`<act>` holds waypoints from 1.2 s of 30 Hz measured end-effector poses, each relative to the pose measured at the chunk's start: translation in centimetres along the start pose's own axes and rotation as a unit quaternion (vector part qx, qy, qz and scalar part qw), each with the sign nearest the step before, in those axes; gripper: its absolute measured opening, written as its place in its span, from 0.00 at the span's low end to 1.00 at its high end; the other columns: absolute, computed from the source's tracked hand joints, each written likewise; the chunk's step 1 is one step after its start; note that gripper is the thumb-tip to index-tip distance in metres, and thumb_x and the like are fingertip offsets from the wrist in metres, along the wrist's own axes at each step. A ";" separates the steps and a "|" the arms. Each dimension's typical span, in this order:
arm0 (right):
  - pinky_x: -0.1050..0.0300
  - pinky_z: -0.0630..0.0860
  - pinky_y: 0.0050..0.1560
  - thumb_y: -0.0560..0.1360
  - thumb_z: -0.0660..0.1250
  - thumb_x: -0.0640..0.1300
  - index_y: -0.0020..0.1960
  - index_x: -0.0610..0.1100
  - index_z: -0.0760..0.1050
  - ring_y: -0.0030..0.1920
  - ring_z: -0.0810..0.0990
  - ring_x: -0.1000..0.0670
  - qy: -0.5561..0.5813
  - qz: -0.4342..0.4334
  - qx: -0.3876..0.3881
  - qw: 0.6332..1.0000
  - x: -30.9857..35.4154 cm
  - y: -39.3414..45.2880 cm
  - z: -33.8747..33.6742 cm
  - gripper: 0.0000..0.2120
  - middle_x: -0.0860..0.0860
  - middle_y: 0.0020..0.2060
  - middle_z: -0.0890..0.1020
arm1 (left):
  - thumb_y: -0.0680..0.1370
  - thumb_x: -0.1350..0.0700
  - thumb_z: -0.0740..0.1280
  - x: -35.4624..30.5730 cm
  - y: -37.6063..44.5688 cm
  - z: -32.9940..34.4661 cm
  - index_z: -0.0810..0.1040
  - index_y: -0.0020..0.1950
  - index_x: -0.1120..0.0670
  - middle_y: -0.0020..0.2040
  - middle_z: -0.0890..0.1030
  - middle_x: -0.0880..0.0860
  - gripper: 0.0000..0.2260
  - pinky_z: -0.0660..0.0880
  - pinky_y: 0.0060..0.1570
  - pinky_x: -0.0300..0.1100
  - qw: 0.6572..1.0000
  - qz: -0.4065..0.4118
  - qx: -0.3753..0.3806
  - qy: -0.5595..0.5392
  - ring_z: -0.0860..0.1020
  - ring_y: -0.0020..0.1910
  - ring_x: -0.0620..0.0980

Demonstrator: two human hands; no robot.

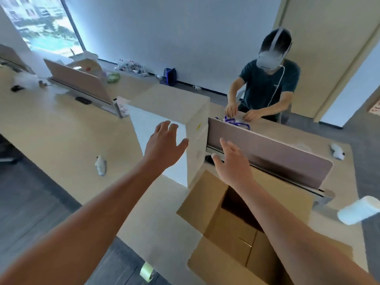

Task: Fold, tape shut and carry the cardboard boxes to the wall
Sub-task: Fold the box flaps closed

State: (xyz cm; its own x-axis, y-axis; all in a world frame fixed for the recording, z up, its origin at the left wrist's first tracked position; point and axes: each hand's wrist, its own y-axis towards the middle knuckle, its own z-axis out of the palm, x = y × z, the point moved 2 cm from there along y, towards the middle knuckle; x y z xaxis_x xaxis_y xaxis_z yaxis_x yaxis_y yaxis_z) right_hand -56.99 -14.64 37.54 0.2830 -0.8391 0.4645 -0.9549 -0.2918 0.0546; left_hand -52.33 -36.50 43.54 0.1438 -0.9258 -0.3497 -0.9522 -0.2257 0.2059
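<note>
A brown cardboard box (213, 204) stands on the desk in front of me with its top flaps spread open and its inside dark. My right hand (232, 161) hovers above its far edge, fingers straight and spread, holding nothing. My left hand (164, 145) is stretched out to the left of the box, over the white pillar (164, 120), also open and empty. A roll of pale tape (146, 272) lies at the desk's near edge, below the box.
A brown desk divider (267, 149) runs behind the box. Across it a person in a headset works with their hands (240, 112). A white cloth (101, 165) lies on the left desk and a white cylinder (359, 210) to the right. The far wall (185, 38) is beyond.
</note>
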 end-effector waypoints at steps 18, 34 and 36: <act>0.40 0.61 0.78 0.83 0.50 0.68 0.85 0.56 0.47 0.81 0.58 0.38 0.023 0.115 0.029 0.993 11.9 17.0 4.3 0.35 0.37 0.82 0.57 | 0.78 0.26 0.54 14.4 20.1 0.6 0.64 0.79 0.49 0.81 0.58 0.64 0.38 0.56 0.75 0.65 0.988 -0.045 0.103 0.109 0.56 0.80 0.67; 0.44 0.73 0.60 0.80 0.60 0.68 0.84 0.55 0.51 0.64 0.75 0.35 0.048 0.215 -0.028 0.975 13.4 20.4 5.2 0.39 0.37 0.73 0.66 | 0.67 0.15 0.50 16.7 23.8 2.1 0.59 0.81 0.40 0.68 0.70 0.63 0.48 0.67 0.63 0.58 0.990 -0.067 0.083 0.089 0.69 0.68 0.64; 0.47 0.71 0.55 0.79 0.62 0.63 0.81 0.53 0.57 0.56 0.72 0.40 0.074 0.223 -0.034 0.971 14.0 20.2 4.6 0.35 0.37 0.70 0.69 | 0.66 0.15 0.51 16.4 22.8 1.8 0.60 0.81 0.42 0.67 0.70 0.63 0.49 0.68 0.63 0.58 0.990 -0.079 0.085 0.084 0.69 0.67 0.64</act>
State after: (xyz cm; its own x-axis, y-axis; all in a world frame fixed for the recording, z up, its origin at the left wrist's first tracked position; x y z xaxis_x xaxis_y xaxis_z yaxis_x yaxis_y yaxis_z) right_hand -71.88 -34.36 41.06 -0.1710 -0.7985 0.5772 -0.9848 0.1205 -0.1252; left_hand -72.15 -56.26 40.82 0.3237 -0.9237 -0.2047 -0.9438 -0.3305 -0.0013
